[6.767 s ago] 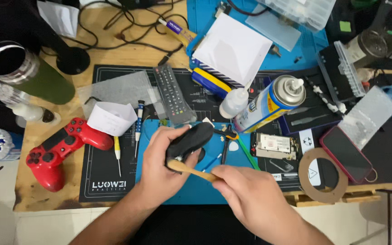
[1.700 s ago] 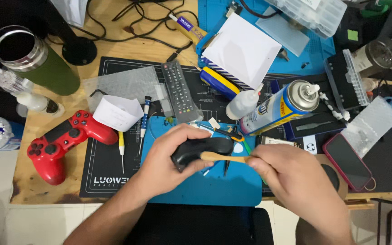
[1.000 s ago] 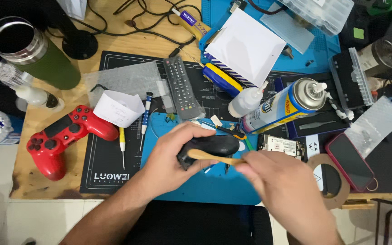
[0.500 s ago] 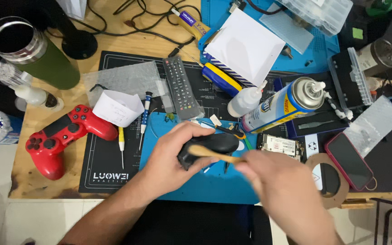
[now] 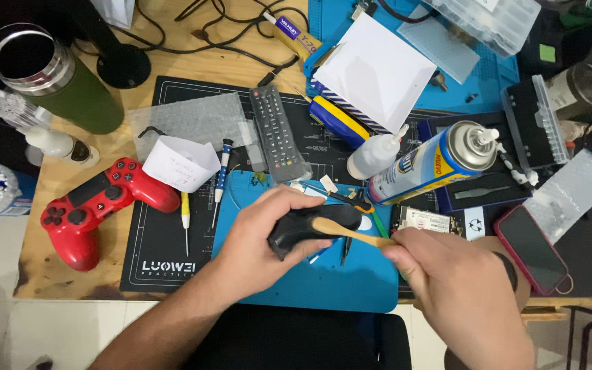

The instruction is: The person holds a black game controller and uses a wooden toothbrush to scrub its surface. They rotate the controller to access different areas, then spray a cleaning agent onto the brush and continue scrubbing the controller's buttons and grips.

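The left hand [image 5: 262,240] covers most of the black device [image 5: 310,226], so its kind stays unclear. The right hand [image 5: 460,288] hides the wooden stick's [image 5: 347,233] far end and part of the tape roll [image 5: 512,264].

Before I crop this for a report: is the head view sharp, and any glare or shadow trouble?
Head view: bench evenly lit and mostly sharp; right hand slightly motion-soft; black mouse-like shell in the left hand loses detail; mild sheen on spray can; top-left corner falls dark.
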